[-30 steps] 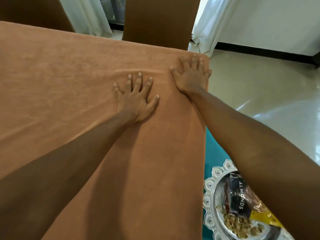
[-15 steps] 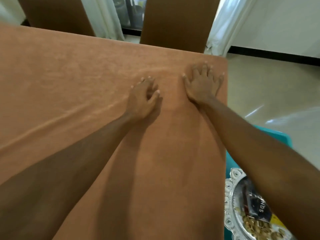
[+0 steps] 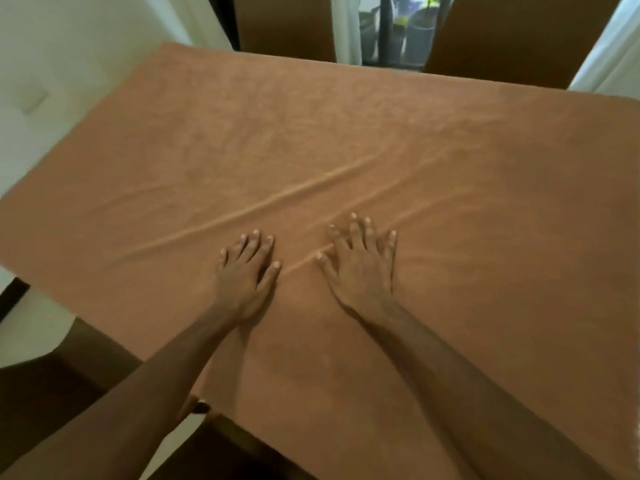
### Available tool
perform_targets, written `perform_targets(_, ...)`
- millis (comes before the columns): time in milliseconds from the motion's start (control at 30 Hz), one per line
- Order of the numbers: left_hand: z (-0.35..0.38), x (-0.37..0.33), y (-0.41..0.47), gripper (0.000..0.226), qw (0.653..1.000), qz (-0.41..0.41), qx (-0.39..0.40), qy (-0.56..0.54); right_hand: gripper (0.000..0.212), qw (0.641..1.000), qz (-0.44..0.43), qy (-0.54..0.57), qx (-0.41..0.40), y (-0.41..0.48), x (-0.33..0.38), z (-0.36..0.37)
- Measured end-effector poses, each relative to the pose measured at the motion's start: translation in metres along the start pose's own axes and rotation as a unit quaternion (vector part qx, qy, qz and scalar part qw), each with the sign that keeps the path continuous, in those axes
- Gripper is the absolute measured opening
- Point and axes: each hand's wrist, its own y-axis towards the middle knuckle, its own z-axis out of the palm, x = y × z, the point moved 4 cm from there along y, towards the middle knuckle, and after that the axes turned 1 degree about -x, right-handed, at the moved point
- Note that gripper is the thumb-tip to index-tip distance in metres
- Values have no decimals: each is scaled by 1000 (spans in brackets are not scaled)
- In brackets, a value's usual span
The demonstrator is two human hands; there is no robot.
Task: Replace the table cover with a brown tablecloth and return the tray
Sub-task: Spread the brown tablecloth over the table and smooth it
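Head view, hands [image 3: 246,284] [image 3: 361,273] flat, creased velvety tablecloth [image 3: 311,133]

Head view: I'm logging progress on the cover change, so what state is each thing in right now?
brown tablecloth: spread over the table, creased, long folds across the middle.
left hand: open, flat on the cloth, fingers straight.
right hand: open, flat on the cloth, fingers spread.
far chairs: upright behind the table's far edge.
tray: not in view.
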Motion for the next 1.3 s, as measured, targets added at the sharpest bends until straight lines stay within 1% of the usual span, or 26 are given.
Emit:
perform_targets(100,-1,45,-33,67,999,-17,-25,-19,66,1000,-6,4,12,-26,48,14)
perform_targets(167,-4,67,-51,69,999,-1,-34,-39,66,1000,-16,8,23,-45,80,24)
perform_targets(233,-9,94,-71,74,998,28,-25,-57,65,999,-37,-4,17,-68,122,36)
perform_targets(300,-16,114,-83,77,996,56,2,-63,64,998,-53,-10,20,-82,153,44)
perform_targets(367,-23,142,-102,68,994,90,40,-50,64,998,-48,-9,34,-94,186,56)
perform_targets(433,-26,164,-123,60,988,127,86,-29,64,999,-16,3,44,-104,210,63)
perform_targets(533,-36,189,-152,64,974,162,156,10,63,998,46,13,33,-123,241,66)
perform_targets(600,-39,198,-160,64,970,163,179,3,64,997,56,14,44,-140,250,70)
perform_targets(633,-41,201,-166,64,970,159,182,-11,64,997,58,7,53,-151,253,70)
perform_targets(800,-47,215,-174,58,980,163,114,-34,64,994,88,12,70,-164,261,72)
perform_targets(933,-50,234,-158,59,981,169,90,-42,52,991,112,74,16,-145,273,66)
perform_targets(1000,-51,241,-146,61,982,163,92,-34,48,992,108,71,4,-134,276,67)
perform_targets(1167,-59,265,-65,64,983,161,91,2,57,990,129,48,-13,-65,290,81)
perform_targets(1300,-58,296,0,64,977,183,107,37,61,990,129,28,-44,-6,317,98)
